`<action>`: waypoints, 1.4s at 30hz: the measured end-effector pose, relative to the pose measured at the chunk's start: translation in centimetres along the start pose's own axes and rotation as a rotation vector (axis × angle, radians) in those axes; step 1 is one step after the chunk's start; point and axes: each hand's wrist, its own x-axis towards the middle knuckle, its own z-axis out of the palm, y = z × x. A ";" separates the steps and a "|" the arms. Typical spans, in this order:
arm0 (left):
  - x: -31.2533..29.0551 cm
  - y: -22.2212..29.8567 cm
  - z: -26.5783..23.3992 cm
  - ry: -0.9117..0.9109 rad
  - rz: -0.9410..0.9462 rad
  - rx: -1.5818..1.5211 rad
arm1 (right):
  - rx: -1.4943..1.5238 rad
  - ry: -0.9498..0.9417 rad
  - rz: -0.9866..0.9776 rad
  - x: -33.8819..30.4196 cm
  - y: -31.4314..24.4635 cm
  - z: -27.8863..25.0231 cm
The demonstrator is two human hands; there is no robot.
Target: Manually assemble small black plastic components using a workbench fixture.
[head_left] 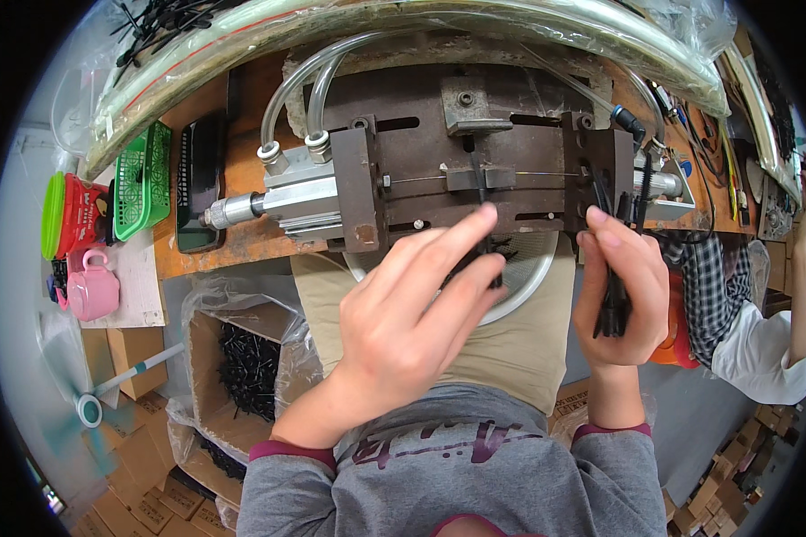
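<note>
My left hand (pixel 394 313) reaches to the middle of a brown metal fixture (pixel 421 201), index and middle fingers stretched forward, thumb hidden. At their tips is a slim black stick (pixel 482 183), its upper end against the small metal block (pixel 464 179) on the fixture. A thin wire (pixel 546 174) runs crosswise there. To the right, my right hand (pixel 631 291) is closed around a bunch of thin black sticks (pixel 611 309); several rise above its fingers, one of them bristly near the top. A white bowl (pixel 542 273) with black pieces sits on my lap, partly behind my left hand.
Silver air cylinders (pixel 300 201) with clear hoses flank the fixture. Green basket (pixel 143 174), dark basket (pixel 201 179) and pink cup (pixel 94 286) stand left. A lined carton (pixel 210 349) below holds many black pieces. Another person's plaid sleeve (pixel 712 286) shows at right.
</note>
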 end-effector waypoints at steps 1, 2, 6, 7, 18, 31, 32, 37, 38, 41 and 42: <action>0.1 -0.2 0.4 -0.021 0.012 0.073 | 0.025 -0.001 0.024 -0.1 -0.1 0.0; 0.2 -0.4 0.8 -0.042 0.023 0.146 | 0.050 -0.001 0.049 -0.1 -0.3 0.0; 0.7 -0.7 1.3 -0.076 0.020 0.250 | 0.051 -0.049 0.084 0.4 -0.6 -0.7; 0.8 -0.7 1.2 -0.082 0.015 0.250 | 0.086 0.000 0.095 0.0 -0.3 -0.4; 1.3 0.2 0.0 -0.063 -0.011 -0.333 | 0.084 -0.047 0.076 -0.1 -0.7 -0.7; 1.2 0.1 -2.0 -0.084 -0.164 -0.565 | 0.378 -0.159 0.399 0.5 -1.6 0.6; 1.4 0.5 -1.9 -0.101 -0.223 -0.609 | 0.279 -0.170 0.250 0.5 -1.6 0.5; 0.9 1.3 -1.8 -0.128 -0.421 -0.782 | 0.080 -0.125 -0.015 0.5 -1.7 1.1; 0.8 1.2 -2.0 -0.133 -0.446 -0.823 | 0.091 -0.128 0.005 0.5 -1.5 0.9; 0.2 0.4 -1.9 -0.081 -0.255 -0.486 | 0.167 -0.079 0.130 0.2 -0.8 -0.1; 0.0 0.2 -1.4 -0.043 -0.188 -0.334 | 0.209 -0.039 0.194 0.3 -0.9 -0.3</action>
